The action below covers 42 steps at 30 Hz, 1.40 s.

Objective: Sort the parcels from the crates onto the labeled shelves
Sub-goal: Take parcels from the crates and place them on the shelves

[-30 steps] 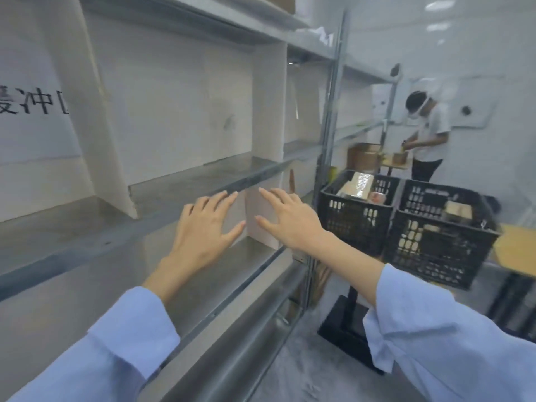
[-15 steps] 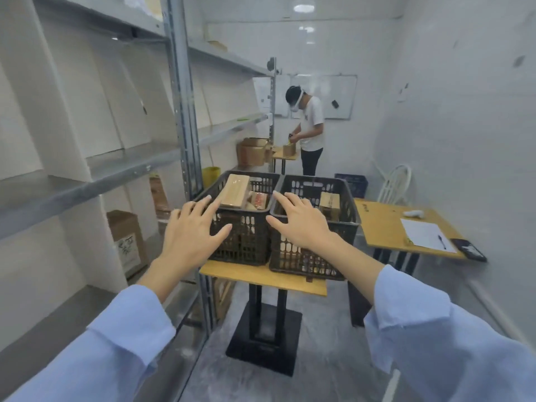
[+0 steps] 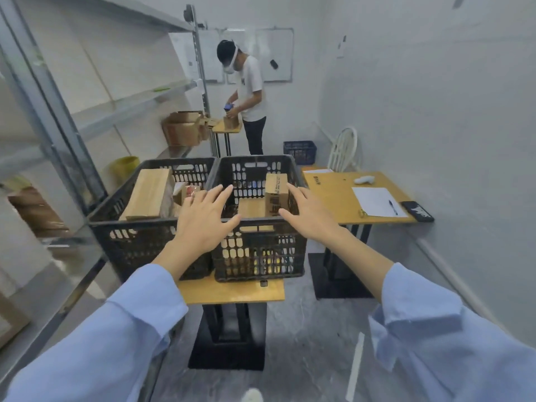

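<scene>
Two black plastic crates stand side by side on a small yellow table (image 3: 232,291). The left crate (image 3: 136,242) holds a long tan parcel (image 3: 149,192) and smaller parcels beside it. In the right crate (image 3: 261,256) a cardboard box (image 3: 277,192) stands upright next to a flat tan parcel (image 3: 251,207). My left hand (image 3: 204,219) hovers over the near rims where the crates meet, fingers spread, empty. My right hand (image 3: 307,216) is open above the right crate's near right corner, close to the upright box. Grey metal shelves (image 3: 95,117) run along the left.
Another person (image 3: 249,94) works at a small table at the far end. A yellow desk (image 3: 342,198) with paper, a pen and a dark phone stands to the right. A white chair (image 3: 345,152) and blue crate (image 3: 300,150) sit behind it. Cardboard boxes (image 3: 182,130) rest on the lower shelves.
My view has swung from the shelves on the left to the crates. Both open hands have moved forward and now hover over the crates, which look closer.
</scene>
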Each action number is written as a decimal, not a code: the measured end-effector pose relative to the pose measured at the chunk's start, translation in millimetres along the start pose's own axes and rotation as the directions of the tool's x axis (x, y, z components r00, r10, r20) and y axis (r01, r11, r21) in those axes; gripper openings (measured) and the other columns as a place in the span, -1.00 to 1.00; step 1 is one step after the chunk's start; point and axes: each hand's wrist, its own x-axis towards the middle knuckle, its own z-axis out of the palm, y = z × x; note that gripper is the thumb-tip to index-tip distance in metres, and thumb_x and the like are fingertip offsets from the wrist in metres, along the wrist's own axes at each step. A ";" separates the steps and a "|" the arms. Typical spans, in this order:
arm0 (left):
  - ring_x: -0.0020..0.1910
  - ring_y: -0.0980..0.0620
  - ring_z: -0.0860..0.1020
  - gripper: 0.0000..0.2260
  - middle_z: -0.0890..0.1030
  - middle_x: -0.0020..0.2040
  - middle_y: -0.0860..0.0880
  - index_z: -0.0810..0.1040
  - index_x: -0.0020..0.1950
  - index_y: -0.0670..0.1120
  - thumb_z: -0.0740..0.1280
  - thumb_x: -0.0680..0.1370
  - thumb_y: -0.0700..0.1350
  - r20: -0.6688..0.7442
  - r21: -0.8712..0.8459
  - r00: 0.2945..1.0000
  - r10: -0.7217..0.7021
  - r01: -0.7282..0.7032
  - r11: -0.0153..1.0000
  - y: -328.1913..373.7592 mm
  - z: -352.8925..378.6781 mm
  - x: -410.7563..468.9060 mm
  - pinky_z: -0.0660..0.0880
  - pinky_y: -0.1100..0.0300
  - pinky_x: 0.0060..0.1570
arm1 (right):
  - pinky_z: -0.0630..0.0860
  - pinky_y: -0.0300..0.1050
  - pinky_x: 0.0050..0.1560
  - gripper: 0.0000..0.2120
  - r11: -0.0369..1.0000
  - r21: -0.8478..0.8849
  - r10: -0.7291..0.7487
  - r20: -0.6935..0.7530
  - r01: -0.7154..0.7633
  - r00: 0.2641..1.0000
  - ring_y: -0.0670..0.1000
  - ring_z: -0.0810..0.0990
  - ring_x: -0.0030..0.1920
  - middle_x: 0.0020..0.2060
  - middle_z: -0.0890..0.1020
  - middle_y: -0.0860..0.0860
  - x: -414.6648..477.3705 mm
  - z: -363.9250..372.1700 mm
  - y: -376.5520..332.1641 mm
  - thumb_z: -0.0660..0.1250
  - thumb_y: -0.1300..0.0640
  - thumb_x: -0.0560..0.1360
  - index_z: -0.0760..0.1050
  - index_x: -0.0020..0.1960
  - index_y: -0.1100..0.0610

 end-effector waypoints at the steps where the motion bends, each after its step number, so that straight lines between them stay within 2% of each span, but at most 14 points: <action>1: 0.51 -0.07 0.20 -0.39 0.21 0.57 0.00 0.06 0.60 0.08 0.09 0.60 0.27 -0.006 -0.010 1.000 0.011 -0.011 1.000 0.6 8.8 15.8 0.16 -0.04 0.42 | 0.38 0.19 0.37 -0.34 1.000 0.008 0.013 -0.005 -0.013 1.000 0.14 0.24 0.49 0.55 0.20 0.03 13.3 4.7 6.9 0.20 -0.17 0.60 0.02 0.59 -0.06; 6: 0.50 -0.06 0.22 -0.38 0.22 0.56 0.00 0.07 0.60 0.07 0.11 0.60 0.27 0.006 -0.080 0.998 0.064 -0.063 0.995 -8.9 65.5 103.3 0.16 -0.03 0.43 | 0.39 0.17 0.38 -0.31 0.996 0.019 0.090 0.011 -0.090 0.996 0.13 0.23 0.50 0.57 0.15 0.04 89.9 34.1 36.1 0.28 -0.10 0.58 0.02 0.60 -0.05; 11: 0.50 -0.05 0.22 -0.35 0.22 0.56 0.00 0.07 0.59 0.07 0.14 0.58 0.29 0.058 -0.152 0.994 0.096 -0.086 0.985 -28.0 124.9 193.2 0.18 -0.05 0.46 | 0.36 0.15 0.41 -0.23 0.983 0.048 0.171 0.090 -0.176 0.981 0.13 0.18 0.53 0.57 0.12 0.05 174.6 70.7 58.1 0.33 -0.07 0.56 -0.03 0.60 -0.04; 17: 0.49 -0.03 0.25 -0.31 0.25 0.55 0.02 0.08 0.59 0.06 0.19 0.55 0.30 0.126 -0.201 0.980 0.152 -0.125 0.972 -41.8 192.5 264.0 0.19 -0.02 0.43 | 0.35 0.17 0.41 -0.11 0.950 0.120 0.270 0.146 -0.288 0.952 0.16 0.24 0.49 0.55 0.14 0.09 241.8 117.2 78.6 0.43 0.02 0.50 -0.08 0.61 -0.03; 21: 0.45 -0.03 0.30 -0.27 0.29 0.53 0.01 0.09 0.59 0.05 0.23 0.52 0.31 0.189 -0.267 0.966 0.178 -0.124 0.956 -41.1 236.5 285.8 0.24 -0.02 0.40 | 0.31 0.15 0.44 -0.07 0.922 0.154 0.324 0.200 -0.356 0.925 0.16 0.26 0.48 0.53 0.17 0.11 266.5 142.3 93.5 0.47 0.12 0.47 -0.08 0.61 -0.03; 24: 0.45 -0.04 0.30 -0.26 0.29 0.53 0.01 0.10 0.59 0.05 0.27 0.51 0.30 0.225 -0.315 0.955 0.194 -0.117 0.942 -40.4 264.8 295.8 0.24 -0.05 0.40 | 0.27 0.24 0.46 -0.07 0.904 0.152 0.366 0.207 -0.400 0.907 0.15 0.24 0.49 0.52 0.19 0.09 283.1 156.3 102.8 0.49 0.14 0.44 -0.03 0.59 -0.04; 27: 0.45 -0.04 0.31 -0.25 0.29 0.53 0.01 0.11 0.59 0.06 0.32 0.49 0.28 0.252 -0.382 0.949 0.192 -0.085 0.920 -39.1 286.5 304.6 0.25 -0.07 0.40 | 0.30 0.15 0.44 -0.06 0.891 0.163 0.385 0.228 -0.424 0.895 0.12 0.26 0.48 0.51 0.19 0.09 295.7 165.6 108.5 0.49 0.20 0.44 -0.05 0.60 -0.02; 31: 0.45 -0.04 0.31 -0.20 0.26 0.54 0.01 0.08 0.59 0.05 0.36 0.47 0.26 0.275 -0.453 0.944 0.183 -0.040 0.891 -35.1 307.8 316.5 0.24 -0.07 0.40 | 0.33 0.16 0.44 0.02 0.884 0.170 0.395 0.226 -0.436 0.890 0.13 0.26 0.50 0.53 0.18 0.10 308.4 177.2 115.7 0.54 0.22 0.39 -0.06 0.59 -0.06; 37: 0.41 -0.06 0.35 -0.15 0.27 0.53 -0.01 0.07 0.59 0.04 0.45 0.43 0.17 0.284 -0.583 0.942 0.180 0.020 0.812 -27.4 331.6 330.7 0.30 -0.03 0.34 | 0.33 0.04 0.39 0.06 0.883 0.190 0.381 0.246 -0.430 0.891 0.08 0.27 0.47 0.50 0.22 0.08 319.9 185.9 128.7 0.57 0.25 0.35 -0.05 0.60 0.00; 42: 0.40 -0.10 0.37 -0.07 0.31 0.52 -0.04 0.01 0.59 0.05 0.48 0.37 0.14 0.312 -0.650 0.934 0.174 0.076 0.756 -20.0 342.7 334.4 0.36 -0.11 0.33 | 0.31 0.06 0.44 0.07 0.837 0.296 0.392 0.261 -0.460 0.882 0.05 0.30 0.46 0.48 0.28 0.07 322.4 187.0 134.5 0.58 0.24 0.32 -0.03 0.60 0.01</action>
